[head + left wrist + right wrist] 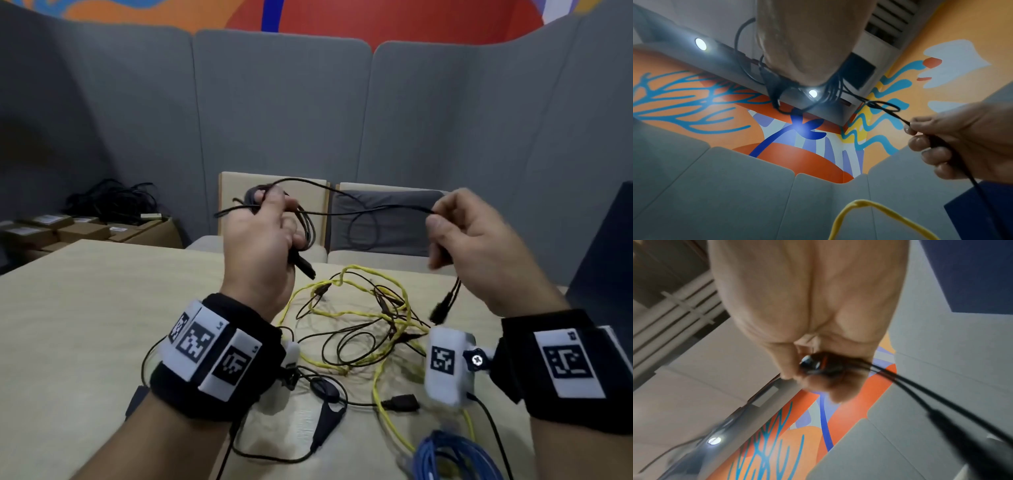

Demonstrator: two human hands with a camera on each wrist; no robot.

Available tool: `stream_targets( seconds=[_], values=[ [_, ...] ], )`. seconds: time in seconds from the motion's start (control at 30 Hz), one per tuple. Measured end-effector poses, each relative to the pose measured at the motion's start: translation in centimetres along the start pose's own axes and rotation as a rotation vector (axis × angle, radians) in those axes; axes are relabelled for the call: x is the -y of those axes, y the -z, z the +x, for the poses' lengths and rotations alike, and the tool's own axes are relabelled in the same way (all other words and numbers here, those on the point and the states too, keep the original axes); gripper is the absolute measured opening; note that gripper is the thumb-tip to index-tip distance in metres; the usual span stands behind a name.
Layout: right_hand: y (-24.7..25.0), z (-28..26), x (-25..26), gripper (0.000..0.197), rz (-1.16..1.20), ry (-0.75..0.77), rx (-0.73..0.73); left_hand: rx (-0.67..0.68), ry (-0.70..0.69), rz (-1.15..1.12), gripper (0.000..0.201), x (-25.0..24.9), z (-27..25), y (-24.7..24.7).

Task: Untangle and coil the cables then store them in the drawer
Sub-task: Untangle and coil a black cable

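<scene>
The left hand (263, 233) grips some loops of a black cable (359, 214) up in the air. The right hand (469, 240) pinches its other end. The yellow cable (390, 284), thin black wires (346, 346) and blue cable (455, 455) lie tangled on the table (85, 308). No drawer shows. Most work is left.

Office meeting nook, grey acoustic panels (281, 102), colourful mural (694, 100), table (85, 325), boxes (82, 231)

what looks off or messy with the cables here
The black cable strung between the left hand and right hand has a small stray loop mid-span. Below, the yellow cable is snarled with thin dark leads on the table.
</scene>
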State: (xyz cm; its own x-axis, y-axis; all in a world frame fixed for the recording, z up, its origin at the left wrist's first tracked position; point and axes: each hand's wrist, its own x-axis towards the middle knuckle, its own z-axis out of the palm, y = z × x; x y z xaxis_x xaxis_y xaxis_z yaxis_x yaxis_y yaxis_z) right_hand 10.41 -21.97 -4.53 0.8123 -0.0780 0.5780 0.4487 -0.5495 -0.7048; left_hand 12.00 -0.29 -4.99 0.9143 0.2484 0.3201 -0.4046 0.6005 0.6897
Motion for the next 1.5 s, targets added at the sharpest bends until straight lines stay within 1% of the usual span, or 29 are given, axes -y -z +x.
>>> stream_targets(
  seconds=[0.03, 0.07, 0.1, 0.13, 0.17, 0.2, 0.27, 0.3, 0.33, 0.37, 0.4, 0.43, 0.5, 0.53, 0.63, 0.73, 0.83, 0.93, 0.97, 1.03, 1.1, 1.17, 1.2, 1.27, 1.3, 1.33, 1.37, 1.43, 1.5],
  values=[
    [0.2, 0.2, -0.3, 0.010, -0.113, 0.008, -0.037, 0.023, 0.021, 0.077, 0.021, 0.2, -0.1, 0.0],
    [0.3, 0.3, -0.3, 0.002, -0.300, -0.017, -0.032, 0.060, 0.050, 0.155, 0.020, 0.3, -0.2, 0.1],
    [0.5, 0.3, -0.3, 0.009, -0.488, -0.059, 0.010, 0.115, 0.079, 0.225, 0.019, 0.5, -0.3, 0.1],
    [0.6, 0.2, -0.4, 0.023, -0.604, -0.082, 0.089, 0.185, 0.104, 0.286, 0.020, 0.6, -0.5, 0.2],
    [0.7, 0.0, -0.4, 0.038, -0.585, -0.072, 0.166, 0.262, 0.121, 0.333, 0.023, 0.6, -0.7, 0.1],
    [0.7, -0.2, 0.1, 0.051, -0.451, -0.039, 0.243, 0.333, 0.132, 0.363, 0.026, 0.7, -1.0, 0.0],
    [0.0, -0.7, 1.5, 0.073, -0.062, 0.045, 0.397, 0.423, 0.141, 0.395, 0.031, 0.8, -1.6, -0.4],
    [-0.6, -0.7, 1.8, 0.081, 0.073, 0.055, 0.453, 0.452, 0.140, 0.414, 0.032, 0.9, -1.8, -0.5],
    [-1.3, -0.8, 1.8, 0.083, 0.133, 0.050, 0.487, 0.476, 0.139, 0.435, 0.033, 0.9, -2.0, -0.6],
    [-2.1, -0.7, 1.6, 0.078, 0.123, 0.053, 0.492, 0.503, 0.137, 0.455, 0.033, 0.8, -2.2, -0.7],
    [-2.8, -0.8, 1.6, 0.067, 0.077, 0.076, 0.475, 0.534, 0.134, 0.471, 0.032, 0.8, -2.4, -0.8],
    [-3.2, -0.8, 1.5, 0.050, 0.041, 0.104, 0.442, 0.570, 0.133, 0.482, 0.031, 0.7, -2.5, -0.7],
    [-3.1, -0.7, 1.5, 0.013, 0.065, 0.128, 0.317, 0.643, 0.145, 0.513, 0.027, 0.6, -2.6, -0.6],
    [-2.6, -0.5, 1.4, 0.010, 0.088, 0.122, 0.257, 0.673, 0.158, 0.543, 0.026, 0.5, -2.6, -0.5],
    [-1.3, -0.3, 1.1, 0.023, 0.156, 0.113, 0.147, 0.741, 0.224, 0.632, 0.033, 0.6, -2.8, -0.3],
    [-0.9, -0.3, 1.2, 0.021, 0.119, 0.113, 0.091, 0.703, 0.281, 0.643, 0.042, 0.7, -2.7, -0.3],
    [-0.4, -0.4, 0.9, 0.017, -0.008, 0.122, 0.088, 0.606, 0.301, 0.614, 0.040, 0.4, -2.2, -0.1],
    [0.0, -0.3, 0.3, 0.022, -0.127, 0.114, 0.135, 0.624, 0.262, 0.716, 0.039, 0.4, -1.8, 0.3],
    [0.2, -0.3, 0.1, 0.025, -0.117, 0.116, 0.111, 0.647, 0.256, 0.765, 0.039, 0.4, -1.7, 0.5],
    [0.8, 0.0, -0.2, 0.033, -0.037, 0.109, -0.025, 0.668, 0.256, 0.824, 0.040, 0.4, -1.6, 0.8],
    [1.7, 0.3, -0.7, 0.037, -0.014, 0.060, -0.192, 0.605, 0.239, 0.779, 0.038, 0.0, -1.2, 0.9],
    [2.9, 0.9, -2.4, 0.036, -0.142, -0.069, -0.288, 0.475, 0.249, 0.637, 0.036, -0.6, -0.8, 0.9],
    [3.5, 1.1, -3.3, 0.034, -0.278, -0.191, -0.281, 0.416, 0.252, 0.573, 0.035, -0.8, -0.6, 0.9],
    [4.3, 1.3, -5.0, 0.024, -0.599, -0.440, -0.147, 0.348, 0.237, 0.516, 0.033, -1.0, -0.5, 0.8],
    [4.5, 1.2, -5.5, 0.019, -0.697, -0.487, -0.091, 0.339, 0.222, 0.516, 0.033, -1.0, -0.4, 0.8],
    [4.6, 1.1, -5.2, 0.013, -0.729, -0.474, -0.069, 0.343, 0.209, 0.529, 0.034, -1.0, -0.5, 0.8],
    [4.6, 1.0, -4.6, 0.009, -0.693, -0.395, -0.079, 0.358, 0.195, 0.551, 0.035, -0.8, -0.6, 0.6],
    [4.2, 0.7, -2.6, 0.011, -0.456, -0.137, -0.099, 0.402, 0.175, 0.592, 0.038, -0.5, -1.0, 0.4],
    [2.7, 0.0, 0.3, 0.014, -0.158, 0.056, -0.006, 0.441, 0.166, 0.614, 0.039, -0.4, -1.4, 0.0]
  ],
)
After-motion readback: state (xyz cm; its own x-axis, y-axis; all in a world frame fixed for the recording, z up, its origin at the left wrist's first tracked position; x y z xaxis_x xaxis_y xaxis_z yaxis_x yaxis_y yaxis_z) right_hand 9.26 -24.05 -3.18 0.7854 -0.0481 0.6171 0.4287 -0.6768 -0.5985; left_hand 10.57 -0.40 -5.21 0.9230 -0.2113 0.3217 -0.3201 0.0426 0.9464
